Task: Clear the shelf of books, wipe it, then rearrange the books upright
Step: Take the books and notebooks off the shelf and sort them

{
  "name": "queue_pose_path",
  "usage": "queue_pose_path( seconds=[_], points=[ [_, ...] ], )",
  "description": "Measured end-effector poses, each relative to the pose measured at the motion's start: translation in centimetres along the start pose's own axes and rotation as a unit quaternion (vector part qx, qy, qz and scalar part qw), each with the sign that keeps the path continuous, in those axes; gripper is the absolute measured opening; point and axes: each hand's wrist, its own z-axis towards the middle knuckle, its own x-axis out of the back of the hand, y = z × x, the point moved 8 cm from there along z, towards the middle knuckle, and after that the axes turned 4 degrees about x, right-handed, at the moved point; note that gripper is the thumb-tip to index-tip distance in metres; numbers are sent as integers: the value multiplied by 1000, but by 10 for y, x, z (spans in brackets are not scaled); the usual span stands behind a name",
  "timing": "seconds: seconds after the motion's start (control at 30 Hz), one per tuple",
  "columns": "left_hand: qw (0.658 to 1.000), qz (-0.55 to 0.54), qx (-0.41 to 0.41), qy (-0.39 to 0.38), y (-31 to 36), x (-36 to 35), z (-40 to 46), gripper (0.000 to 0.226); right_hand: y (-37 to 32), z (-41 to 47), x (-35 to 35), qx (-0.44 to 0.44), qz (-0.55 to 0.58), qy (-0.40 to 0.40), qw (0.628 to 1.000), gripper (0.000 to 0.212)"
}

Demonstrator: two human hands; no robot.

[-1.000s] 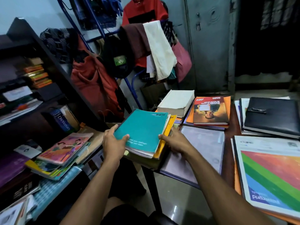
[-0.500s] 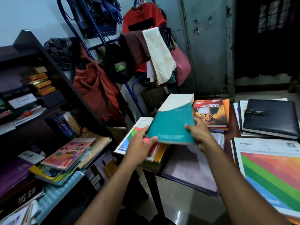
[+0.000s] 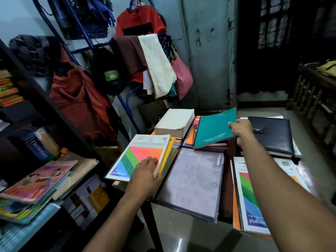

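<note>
Teal book point(image 3: 214, 129) tilted over orange stack, just right of white book point(image 3: 174, 121); right hand point(image 3: 241, 129) pinches its right edge. Left hand point(image 3: 145, 176) rests flat, fingers straight, on striped book point(image 3: 141, 155), below white book. Shelf point(image 3: 60, 113) far left.

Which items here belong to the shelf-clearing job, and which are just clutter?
Job:
teal notebook, held by right hand
rainbow-cover book, under left hand
Dictionary on shelf

Lying about:
clothes rack
red shirt
metal cupboard
</note>
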Motion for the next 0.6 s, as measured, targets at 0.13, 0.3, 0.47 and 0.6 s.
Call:
queue_pose_path(
  seconds=[0.13, 0.3, 0.47, 0.6],
  points=[
    [1000, 20, -6, -2, 4, -1, 0, 62, 7, 4, 3, 20, -40, 29, 999, 22],
    [1000, 26, -8, -5, 5, -2, 0, 61, 25, -13, -23, 34, -145, -20, 989, 33],
    [999, 28, -16, -8, 5, -1, -3, 60, 9, -47, -29, 60, -275, 11, 960, 42],
    [999, 23, -33, 2, 6, 4, -2, 57, -41, -114, -80, 222, -192, -50, 955, 45]
  ],
)
